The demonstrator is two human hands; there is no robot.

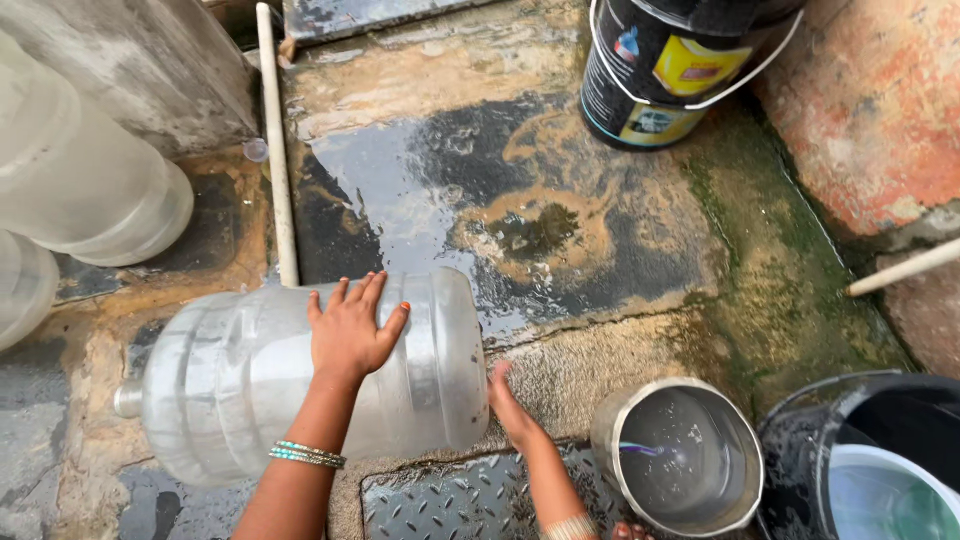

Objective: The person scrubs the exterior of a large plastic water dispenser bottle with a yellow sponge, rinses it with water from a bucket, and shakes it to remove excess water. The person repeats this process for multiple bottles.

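The left hand (350,330) lies open and flat on the big clear water jug (300,375), steadying it on its side; the right hand (512,405) braces its base, fingers open, near the steel pot (685,455).

We see both hands reaching forward from the near edge. The left hand (350,330) lies flat with fingers spread, palm down, bangles on its wrist. The right hand (510,405) is to its right, fingers straight, edge-on.
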